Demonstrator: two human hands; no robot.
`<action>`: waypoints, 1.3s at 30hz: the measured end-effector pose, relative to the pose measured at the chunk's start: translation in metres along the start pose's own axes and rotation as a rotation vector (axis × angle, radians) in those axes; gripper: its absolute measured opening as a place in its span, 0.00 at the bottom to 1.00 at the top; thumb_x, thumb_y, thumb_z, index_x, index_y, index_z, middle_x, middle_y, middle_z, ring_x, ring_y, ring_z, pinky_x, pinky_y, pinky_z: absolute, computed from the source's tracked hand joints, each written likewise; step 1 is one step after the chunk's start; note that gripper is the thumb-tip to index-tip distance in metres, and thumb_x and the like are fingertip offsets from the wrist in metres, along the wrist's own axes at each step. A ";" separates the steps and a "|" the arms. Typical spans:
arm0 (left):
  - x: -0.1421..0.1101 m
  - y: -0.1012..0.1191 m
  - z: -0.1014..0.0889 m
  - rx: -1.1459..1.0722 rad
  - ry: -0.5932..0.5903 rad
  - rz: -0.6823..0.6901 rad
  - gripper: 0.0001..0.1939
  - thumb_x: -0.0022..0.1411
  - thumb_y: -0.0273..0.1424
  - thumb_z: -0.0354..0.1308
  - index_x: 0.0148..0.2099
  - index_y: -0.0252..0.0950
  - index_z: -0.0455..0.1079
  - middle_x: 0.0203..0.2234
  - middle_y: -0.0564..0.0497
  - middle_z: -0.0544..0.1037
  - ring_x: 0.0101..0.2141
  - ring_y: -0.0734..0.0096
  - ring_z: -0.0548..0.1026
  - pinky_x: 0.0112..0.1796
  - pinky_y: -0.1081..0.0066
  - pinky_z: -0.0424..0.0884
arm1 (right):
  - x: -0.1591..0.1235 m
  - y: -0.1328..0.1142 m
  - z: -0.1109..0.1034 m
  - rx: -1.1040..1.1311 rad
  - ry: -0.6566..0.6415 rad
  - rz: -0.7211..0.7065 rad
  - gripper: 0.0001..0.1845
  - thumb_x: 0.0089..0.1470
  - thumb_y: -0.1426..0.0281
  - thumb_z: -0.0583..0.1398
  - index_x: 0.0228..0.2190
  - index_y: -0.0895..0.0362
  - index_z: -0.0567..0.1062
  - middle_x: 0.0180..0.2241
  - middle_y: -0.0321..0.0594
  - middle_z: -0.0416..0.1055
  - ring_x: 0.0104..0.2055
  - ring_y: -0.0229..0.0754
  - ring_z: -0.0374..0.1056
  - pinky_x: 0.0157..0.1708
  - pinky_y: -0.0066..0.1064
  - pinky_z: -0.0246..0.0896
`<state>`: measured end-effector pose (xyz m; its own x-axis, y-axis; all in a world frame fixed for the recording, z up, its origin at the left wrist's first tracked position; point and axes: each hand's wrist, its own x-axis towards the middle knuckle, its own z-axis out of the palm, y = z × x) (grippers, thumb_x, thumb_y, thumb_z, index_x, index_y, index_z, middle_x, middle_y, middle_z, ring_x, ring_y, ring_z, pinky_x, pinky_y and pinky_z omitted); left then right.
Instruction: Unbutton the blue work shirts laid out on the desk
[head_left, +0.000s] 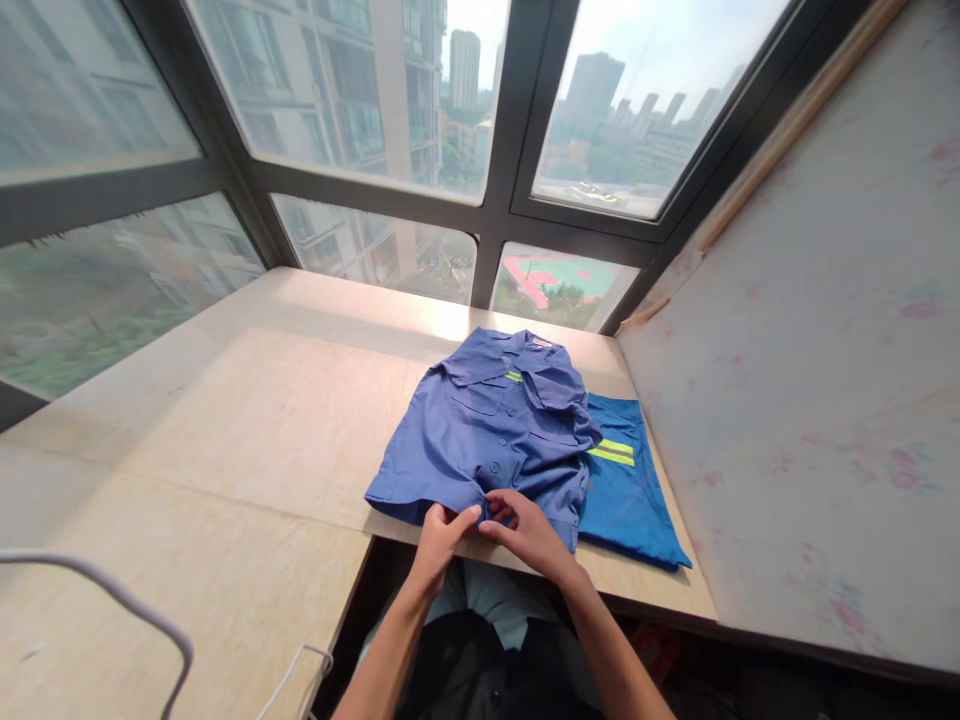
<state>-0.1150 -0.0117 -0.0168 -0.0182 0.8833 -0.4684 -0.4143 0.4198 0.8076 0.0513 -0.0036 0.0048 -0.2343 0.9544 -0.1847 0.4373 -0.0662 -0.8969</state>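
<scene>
A purple-blue work shirt (457, 430) with short sleeves and yellow-green reflective strips lies front up, its collar toward the window. Buttons run down its middle, and the lower front hangs a little loose at the near edge. My left hand (441, 540) is closed on the bottom hem, thumb on top and fingers hidden under the cloth. Just beside it, my right hand (525, 532) pinches the lower end of the button front between thumb and curled fingers. Whether a button is between the fingertips I cannot tell.
A folded brighter blue garment (626, 500) with yellow-green stripes lies at the right, partly under the shirt. The pale wooden board (225, 400) reaches windows at the back and a floral wall (817, 380) at right. A grey cable (127, 595) curves at lower left.
</scene>
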 end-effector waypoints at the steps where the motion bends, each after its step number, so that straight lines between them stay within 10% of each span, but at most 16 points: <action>1: 0.000 -0.001 0.001 0.006 -0.012 0.012 0.22 0.43 0.38 0.74 0.37 0.29 0.75 0.30 0.44 0.80 0.31 0.66 0.77 0.35 0.70 0.73 | -0.002 0.003 0.002 -0.001 0.042 0.006 0.22 0.49 0.60 0.67 0.45 0.54 0.75 0.39 0.42 0.75 0.38 0.46 0.72 0.35 0.35 0.69; 10: -0.008 0.013 0.001 -0.137 -0.007 0.012 0.20 0.45 0.40 0.73 0.34 0.30 0.76 0.29 0.45 0.80 0.29 0.67 0.76 0.34 0.68 0.74 | -0.021 0.000 0.018 0.234 0.237 0.047 0.18 0.55 0.53 0.61 0.38 0.53 0.79 0.34 0.42 0.77 0.33 0.49 0.74 0.37 0.41 0.71; 23: -0.016 0.020 0.015 0.556 -0.194 0.197 0.20 0.58 0.44 0.58 0.29 0.30 0.76 0.23 0.47 0.77 0.27 0.66 0.72 0.32 0.69 0.66 | -0.022 -0.011 0.009 0.303 0.410 0.060 0.18 0.55 0.53 0.60 0.35 0.55 0.78 0.29 0.39 0.73 0.30 0.42 0.69 0.32 0.33 0.68; 39: -0.019 -0.006 0.043 0.355 -0.088 0.212 0.18 0.55 0.44 0.60 0.31 0.30 0.74 0.25 0.49 0.76 0.29 0.68 0.70 0.35 0.69 0.66 | -0.022 0.014 -0.015 0.241 0.302 -0.033 0.16 0.60 0.58 0.56 0.35 0.56 0.77 0.26 0.37 0.70 0.30 0.41 0.66 0.33 0.32 0.64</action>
<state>-0.0727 -0.0221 0.0032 0.0149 0.9658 -0.2589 -0.0697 0.2593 0.9633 0.0755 -0.0210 0.0026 0.0375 0.9975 -0.0599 0.2090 -0.0665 -0.9757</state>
